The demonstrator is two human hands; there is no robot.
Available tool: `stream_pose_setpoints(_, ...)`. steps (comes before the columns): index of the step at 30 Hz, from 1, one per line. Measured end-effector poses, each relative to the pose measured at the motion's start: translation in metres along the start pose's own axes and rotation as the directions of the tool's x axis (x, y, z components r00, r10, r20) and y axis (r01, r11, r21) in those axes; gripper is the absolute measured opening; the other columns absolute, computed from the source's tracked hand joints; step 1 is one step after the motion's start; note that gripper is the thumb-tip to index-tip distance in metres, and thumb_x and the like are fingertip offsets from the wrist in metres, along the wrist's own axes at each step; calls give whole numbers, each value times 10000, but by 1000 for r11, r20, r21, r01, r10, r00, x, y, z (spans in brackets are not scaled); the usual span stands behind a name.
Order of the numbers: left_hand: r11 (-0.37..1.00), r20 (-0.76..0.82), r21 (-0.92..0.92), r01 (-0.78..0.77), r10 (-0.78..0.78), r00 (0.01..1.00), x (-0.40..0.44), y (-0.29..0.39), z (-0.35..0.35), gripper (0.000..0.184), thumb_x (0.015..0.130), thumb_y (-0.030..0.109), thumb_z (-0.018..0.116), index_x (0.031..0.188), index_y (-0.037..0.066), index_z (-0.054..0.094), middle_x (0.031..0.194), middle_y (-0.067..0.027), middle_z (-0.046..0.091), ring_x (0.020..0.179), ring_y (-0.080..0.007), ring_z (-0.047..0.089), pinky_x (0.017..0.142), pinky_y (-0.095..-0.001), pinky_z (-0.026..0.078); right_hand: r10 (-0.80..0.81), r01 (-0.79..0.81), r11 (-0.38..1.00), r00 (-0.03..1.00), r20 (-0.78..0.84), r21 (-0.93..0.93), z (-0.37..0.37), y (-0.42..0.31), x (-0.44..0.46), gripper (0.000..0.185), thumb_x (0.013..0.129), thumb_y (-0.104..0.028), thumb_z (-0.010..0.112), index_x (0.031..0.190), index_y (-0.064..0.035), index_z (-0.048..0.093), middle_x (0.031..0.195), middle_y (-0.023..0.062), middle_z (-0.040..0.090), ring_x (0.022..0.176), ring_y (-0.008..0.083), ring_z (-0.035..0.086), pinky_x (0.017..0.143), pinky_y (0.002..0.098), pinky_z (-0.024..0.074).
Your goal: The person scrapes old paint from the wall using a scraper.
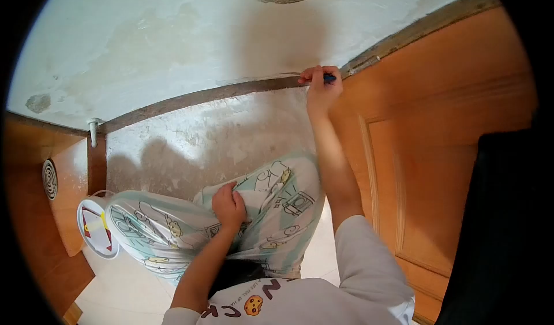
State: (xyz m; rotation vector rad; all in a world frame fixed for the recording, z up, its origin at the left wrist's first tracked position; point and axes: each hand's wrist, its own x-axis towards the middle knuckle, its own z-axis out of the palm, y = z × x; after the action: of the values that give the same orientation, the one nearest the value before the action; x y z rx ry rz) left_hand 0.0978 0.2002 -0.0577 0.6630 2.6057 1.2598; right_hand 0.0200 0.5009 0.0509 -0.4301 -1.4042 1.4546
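My right hand [323,88] is closed around a small tool with a dark blue handle [329,78]. It is at the brown strip [231,91] along the foot of the white wall [173,48], near the corner by the wooden door. The tool's working end is too small to make out. On my patterned trousers [283,209], over the thigh, rests my left hand [229,205], its fingers curled; anything inside them is hidden.
A wooden door [438,129] with a metal hinge [365,65] stands at the right. At the left are a white bucket [81,221], a wooden panel with a round vent [50,179] and a white pipe [93,133]. Plaster is missing from the upper wall.
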Motion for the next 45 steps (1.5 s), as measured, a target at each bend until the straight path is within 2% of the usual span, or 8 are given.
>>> stream_pose_setpoints(7, 999, 27, -9, 36, -36, 999, 9, 3, 1, 246, 720, 162, 438, 876, 38, 583, 817, -146, 569, 757, -335, 523, 688, -424, 387, 113, -117, 985, 993, -37, -128, 17, 68, -4, 123, 814, 11, 493, 717, 4, 418, 594, 83, 537, 517, 135, 543, 474, 268, 495)
stream_pose_setpoints(16, 998, 35, 51, 46, -48, 998, 9, -3, 8, 236, 711, 175, 450, 872, 55, 574, 792, -135, 564, 729, -334, 520, 655, -415, 389, 23, -27, 998, 998, -64, -62, -1, 61, -16, 157, 844, -24, 461, 697, -8, 410, 606, 124, 542, 536, 200, 560, 494, 321, 506)
stream_pose_setpoints(20, 998, -2, 57, 17, -17, 1000, 12, 0, 9, 235, 716, 179, 450, 872, 55, 574, 785, -135, 562, 728, -330, 520, 648, -417, 386, 159, -162, 985, 986, -42, -56, -23, 39, -16, 197, 896, -136, 417, 791, 18, 483, 739, 139, 575, 660, 234, 598, 529, 337, 529)
stream_pose_setpoints(27, 998, 8, 62, 2, -3, 1000, 9, -4, 11, 222, 718, 174, 452, 865, 59, 571, 789, -138, 563, 724, -332, 521, 642, -415, 391, 561, -538, 794, 828, 3, -284, -107, 49, -51, 239, 914, -201, 435, 939, 22, 518, 948, 129, 549, 866, 198, 561, 716, 332, 529)
stream_pose_setpoints(34, 992, -8, 113, 57, -57, 998, 8, -4, 14, 208, 723, 175, 459, 858, 62, 569, 793, -132, 566, 720, -331, 523, 645, -422, 397, 508, -423, 842, 831, 228, -334, -110, 31, -57, 282, 909, -190, 451, 1049, 44, 525, 994, 105, 547, 872, 162, 550, 740, 298, 520)
stream_pose_setpoints(40, 995, -44, 89, 55, -51, 998, 6, -5, 15, 184, 724, 174, 461, 835, 69, 564, 776, -124, 560, 725, -323, 528, 648, -417, 403, 758, -606, 646, 581, 296, -465, -109, 57, -49, 284, 900, -185, 472, 1026, 58, 547, 997, 117, 564, 866, 181, 575, 745, 288, 512)
stream_pose_setpoints(43, 996, -59, 65, 56, -52, 997, 7, -4, 13, 179, 721, 168, 461, 829, 67, 562, 766, -121, 559, 729, -319, 529, 652, -416, 403, 683, -388, 664, 662, 309, -639, -110, 64, -45, 234, 865, -172, 526, 950, 34, 601, 948, 149, 584, 822, 208, 593, 720, 291, 503)
stream_pose_setpoints(45, 996, -63, 59, 65, -61, 996, 8, 0, 12, 177, 715, 164, 464, 823, 64, 562, 763, -118, 561, 731, -318, 529, 652, -415, 404, 592, -29, 622, 671, 446, -783, -109, 55, -37, 171, 817, -125, 559, 902, 8, 625, 894, 169, 594, 792, 237, 600, 696, 313, 499)
